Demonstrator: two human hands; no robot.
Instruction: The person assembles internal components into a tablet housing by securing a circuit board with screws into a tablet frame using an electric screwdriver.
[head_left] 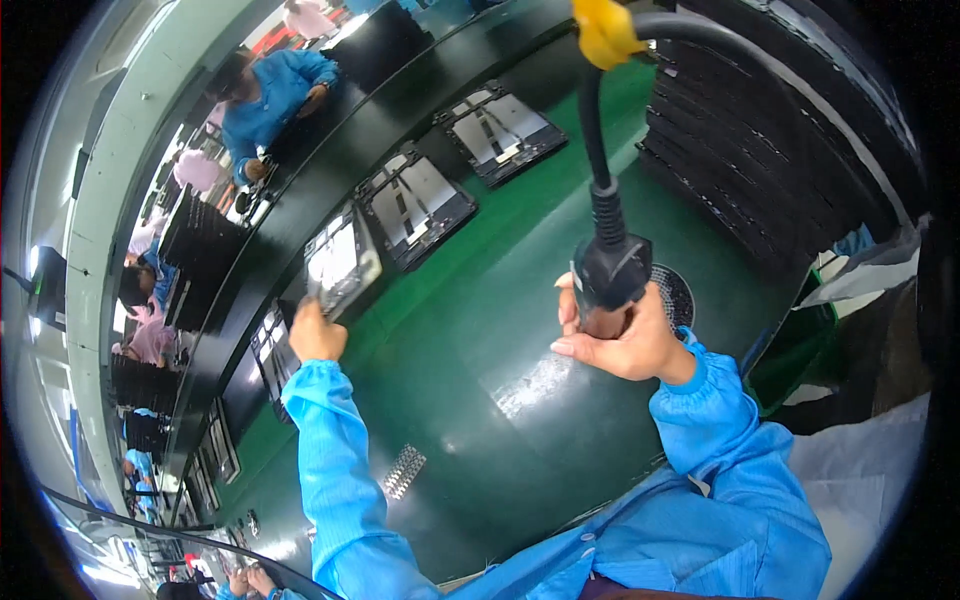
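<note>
My right hand (640,340) is closed around a black corded hand tool (612,272), whose working end is hidden. A thick black cable (593,130) rises from its top. On the left, my left hand (318,335) is closed at the near edge of an opened flat panel device (342,258), like a tablet, with a bright, shiny inside. This device is tilted and slightly blurred. Beyond it, two similar opened devices, a middle one (413,208) and a farther one (500,132), lie along the green strip. Another device (270,350) lies partly behind my left hand.
A tall stack of black trays (745,150) stands at the back right. Beside my right wrist is a round dark mesh piece (672,295). A small perforated metal plate (404,472) lies on the green table (480,440). A yellow piece (606,32) hangs overhead. Co-workers (265,100) sit across the line.
</note>
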